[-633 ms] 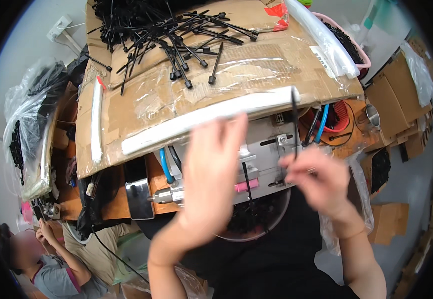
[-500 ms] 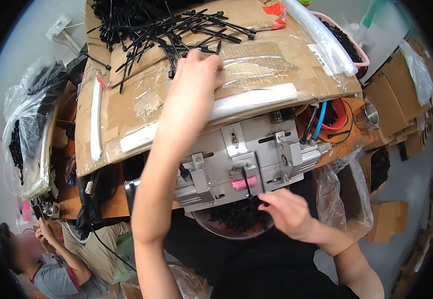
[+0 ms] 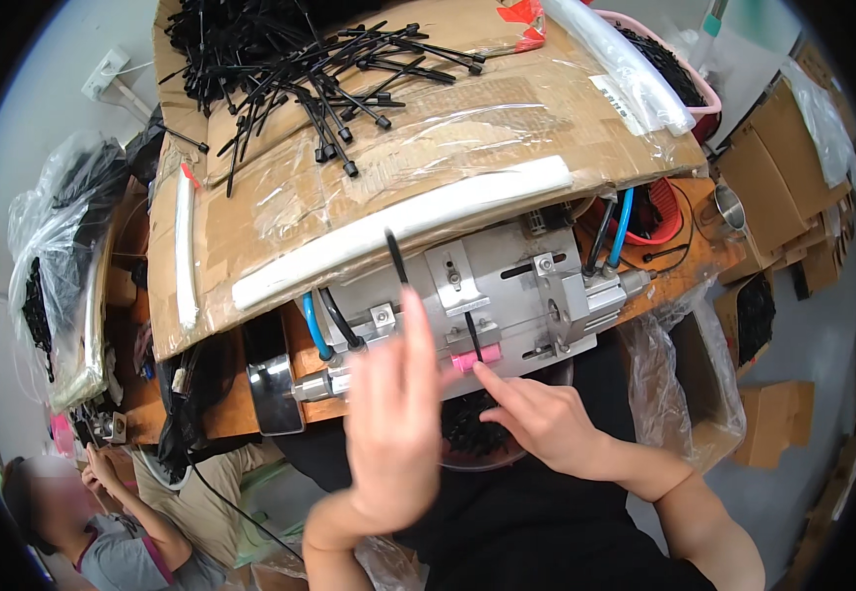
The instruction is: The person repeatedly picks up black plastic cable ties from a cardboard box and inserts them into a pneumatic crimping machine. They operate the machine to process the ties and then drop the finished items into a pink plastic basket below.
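Observation:
My left hand, blurred by motion, is raised in front of the metal fixture. A thin black rod sticks up from its fingertips. My right hand is at the front of the fixture, its index fingertip at the lower end of another black rod. That rod lies in the fixture's middle holder, across a pink block. The thumb stands apart below the index finger. Under my hands is a bowl of black pieces, partly hidden.
A taped cardboard sheet slopes behind the fixture, with a heap of black rods with knobbed ends. Blue hose and a red basket sit at right. Another person sits at lower left. Cardboard boxes stand at right.
My left hand has come back from the heap toward me, now with a black rod. My right hand has moved left to the pink block; the rod it pinched no longer shows there.

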{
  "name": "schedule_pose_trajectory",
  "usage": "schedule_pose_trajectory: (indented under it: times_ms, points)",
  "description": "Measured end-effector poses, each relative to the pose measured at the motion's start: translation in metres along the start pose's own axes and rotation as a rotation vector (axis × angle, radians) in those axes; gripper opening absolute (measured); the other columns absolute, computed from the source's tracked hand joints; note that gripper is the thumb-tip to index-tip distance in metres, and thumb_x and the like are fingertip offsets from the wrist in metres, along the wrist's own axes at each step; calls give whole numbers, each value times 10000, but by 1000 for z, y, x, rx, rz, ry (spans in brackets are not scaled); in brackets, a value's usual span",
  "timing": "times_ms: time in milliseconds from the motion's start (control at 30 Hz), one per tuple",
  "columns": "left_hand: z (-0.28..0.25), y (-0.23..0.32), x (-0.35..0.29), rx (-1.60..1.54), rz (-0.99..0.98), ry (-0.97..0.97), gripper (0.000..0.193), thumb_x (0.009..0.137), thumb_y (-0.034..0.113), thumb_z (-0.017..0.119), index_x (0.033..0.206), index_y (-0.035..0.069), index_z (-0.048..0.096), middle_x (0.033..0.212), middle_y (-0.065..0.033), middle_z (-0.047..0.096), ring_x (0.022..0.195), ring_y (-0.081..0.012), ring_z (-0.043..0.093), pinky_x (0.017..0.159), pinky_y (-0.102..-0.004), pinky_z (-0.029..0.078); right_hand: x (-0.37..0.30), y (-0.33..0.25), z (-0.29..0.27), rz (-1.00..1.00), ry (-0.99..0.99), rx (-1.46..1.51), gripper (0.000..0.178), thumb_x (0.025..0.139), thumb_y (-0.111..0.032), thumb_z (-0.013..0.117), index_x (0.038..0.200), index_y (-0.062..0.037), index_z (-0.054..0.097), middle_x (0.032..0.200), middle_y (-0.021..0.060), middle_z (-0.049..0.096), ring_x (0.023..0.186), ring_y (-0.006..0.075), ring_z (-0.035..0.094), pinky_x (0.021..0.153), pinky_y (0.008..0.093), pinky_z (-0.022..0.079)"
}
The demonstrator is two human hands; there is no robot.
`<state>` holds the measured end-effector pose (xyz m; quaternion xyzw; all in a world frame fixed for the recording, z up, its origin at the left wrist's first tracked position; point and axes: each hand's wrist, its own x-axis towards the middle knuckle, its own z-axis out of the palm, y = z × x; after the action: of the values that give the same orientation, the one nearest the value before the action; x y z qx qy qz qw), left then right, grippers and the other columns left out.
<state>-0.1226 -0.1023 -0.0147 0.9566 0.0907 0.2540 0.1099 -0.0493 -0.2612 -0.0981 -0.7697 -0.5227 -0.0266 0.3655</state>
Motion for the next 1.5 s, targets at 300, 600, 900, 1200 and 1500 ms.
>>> schedule_pose_trajectory:
  times_ms: [300,600,900,1200,1500]
  points:
    - [70,30,-63,27,-36,-205,622,854,111,665,1404,-63,433,936,-90,520,846,-231,516,746,-332,460,1,-3,-51,203,146,12,593,722,-207,828,1242,-8,621,788,56,620,526,157,536,458,266,433]
    - [48,20,-41,-128,-20,-210,625,831,58,673,1403,-39,440,955,-121,516,863,-275,512,769,-367,461,19,1,-75,127,184,34,580,730,-153,827,1246,8,617,810,96,641,611,205,601,500,302,467]
    - [47,-89,182,37,111,30,206,834,38,651,1022,-24,594,955,-187,591,913,-358,572,793,-429,474,284,115,-87,-7,210,-589,168,892,-205,637,907,-41,672,846,191,682,838,376,667,701,462,517]
    - [11,-101,130,-298,69,-127,249,802,-10,686,1045,43,690,857,-105,630,767,-211,620,710,-299,491,239,85,-87,81,-173,-762,112,828,-96,621,898,-9,632,872,198,676,832,382,665,710,458,533]
    - [-34,-85,105,-814,-179,-31,235,878,-65,612,1100,-11,665,958,-31,663,871,-95,605,784,-227,482,214,97,-111,-215,403,-492,159,859,-33,616,1016,-54,633,859,172,662,745,338,661,671,417,523]
